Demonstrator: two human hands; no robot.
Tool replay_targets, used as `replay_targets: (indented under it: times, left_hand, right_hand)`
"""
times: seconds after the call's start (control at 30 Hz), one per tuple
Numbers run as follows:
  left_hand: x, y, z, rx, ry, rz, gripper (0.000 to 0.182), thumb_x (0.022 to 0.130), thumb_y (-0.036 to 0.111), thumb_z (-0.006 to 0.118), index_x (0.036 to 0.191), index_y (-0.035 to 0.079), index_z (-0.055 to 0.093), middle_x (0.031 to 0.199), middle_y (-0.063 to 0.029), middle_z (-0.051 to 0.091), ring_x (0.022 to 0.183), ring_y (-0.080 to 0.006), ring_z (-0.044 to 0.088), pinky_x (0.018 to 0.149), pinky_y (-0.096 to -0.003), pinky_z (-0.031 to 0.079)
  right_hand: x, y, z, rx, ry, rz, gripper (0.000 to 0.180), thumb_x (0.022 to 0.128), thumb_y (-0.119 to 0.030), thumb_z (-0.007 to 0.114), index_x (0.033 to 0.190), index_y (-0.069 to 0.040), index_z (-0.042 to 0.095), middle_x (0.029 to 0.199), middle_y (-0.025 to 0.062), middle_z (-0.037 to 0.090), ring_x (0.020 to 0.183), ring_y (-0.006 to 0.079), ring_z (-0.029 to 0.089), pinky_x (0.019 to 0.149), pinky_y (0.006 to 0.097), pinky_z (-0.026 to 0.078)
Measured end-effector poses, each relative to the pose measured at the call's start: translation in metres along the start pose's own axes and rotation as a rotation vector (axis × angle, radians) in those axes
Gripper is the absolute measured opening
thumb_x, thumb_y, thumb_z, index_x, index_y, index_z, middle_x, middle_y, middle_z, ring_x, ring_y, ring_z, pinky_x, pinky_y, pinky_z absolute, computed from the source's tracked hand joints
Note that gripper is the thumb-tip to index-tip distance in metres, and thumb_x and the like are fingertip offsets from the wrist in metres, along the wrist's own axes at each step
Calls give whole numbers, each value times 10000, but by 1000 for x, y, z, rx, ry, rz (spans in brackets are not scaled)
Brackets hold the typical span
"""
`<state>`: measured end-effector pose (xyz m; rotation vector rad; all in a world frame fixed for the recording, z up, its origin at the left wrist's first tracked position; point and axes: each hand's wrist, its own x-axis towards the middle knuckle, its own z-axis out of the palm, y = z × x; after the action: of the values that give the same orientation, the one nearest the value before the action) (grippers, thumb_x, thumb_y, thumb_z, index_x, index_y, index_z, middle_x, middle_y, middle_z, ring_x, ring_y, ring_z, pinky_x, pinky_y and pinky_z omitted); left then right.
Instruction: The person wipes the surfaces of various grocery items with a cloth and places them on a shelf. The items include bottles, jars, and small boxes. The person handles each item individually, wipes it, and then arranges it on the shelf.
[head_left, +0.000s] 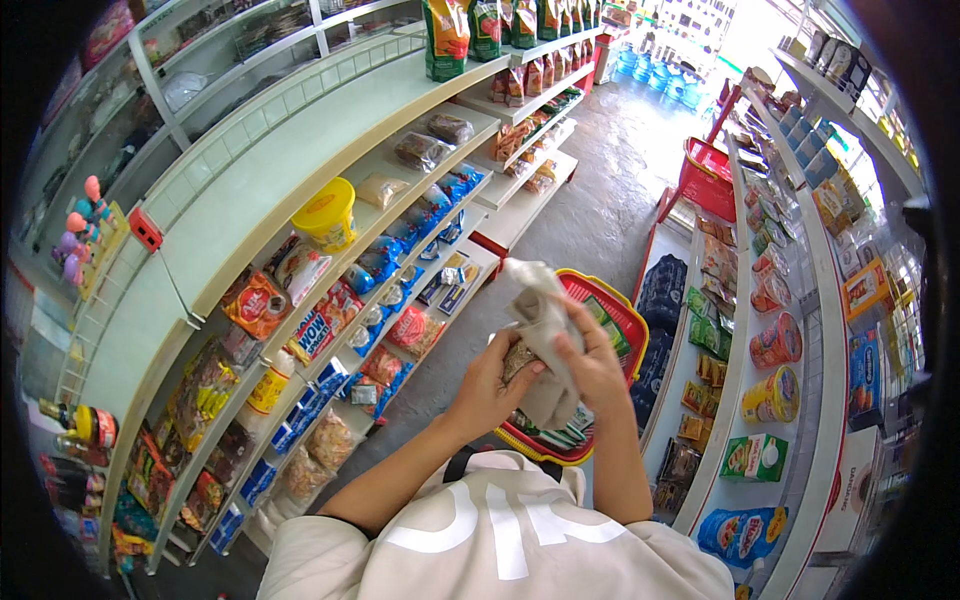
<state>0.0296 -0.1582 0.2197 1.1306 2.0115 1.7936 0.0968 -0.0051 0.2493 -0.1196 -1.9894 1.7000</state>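
My left hand (487, 386) is closed on a small clear packet of brownish dried goods (517, 360). My right hand (596, 352) grips a crumpled pale grey cloth (544, 322), which lies against the packet and hangs down between my hands. Both hands are held over a red plastic shopping basket (637, 330) with a yellow rim. Green packets (611, 326) show inside the basket; the cloth and my hands hide much of its middle.
Shelves of packaged food (405, 187) run along the left, with a yellow tub (326, 214) on one. More stocked shelves (739, 375) stand close on the right. Dark wrapped packs (660, 300) lie low beside the basket. Farther along the aisle is another red basket (709, 176).
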Motion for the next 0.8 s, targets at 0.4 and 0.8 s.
replay_targets:
  times: [0.4, 0.8]
  left_hand:
    - [-2, -4, -11, -1135, -360, -314, 462, 1044, 376, 439, 1385, 64, 428, 1185, -91, 583, 955, -83, 582, 727, -236, 511]
    - [-4, 9, 0, 11, -14, 7, 385, 977, 242, 574, 1264, 7, 473, 1049, -197, 627, 978, -273, 637, 817, -420, 505]
  right_hand:
    - [5, 10, -19, 339, -280, 103, 510, 868, -289, 747, 1278, -16, 613, 1102, 38, 659, 978, 84, 580, 862, 258, 478]
    - [4, -25, 14, -131, 6, 136, 301, 911, -228, 675, 1124, -16, 667, 876, 27, 680, 793, 87, 605, 714, 253, 497]
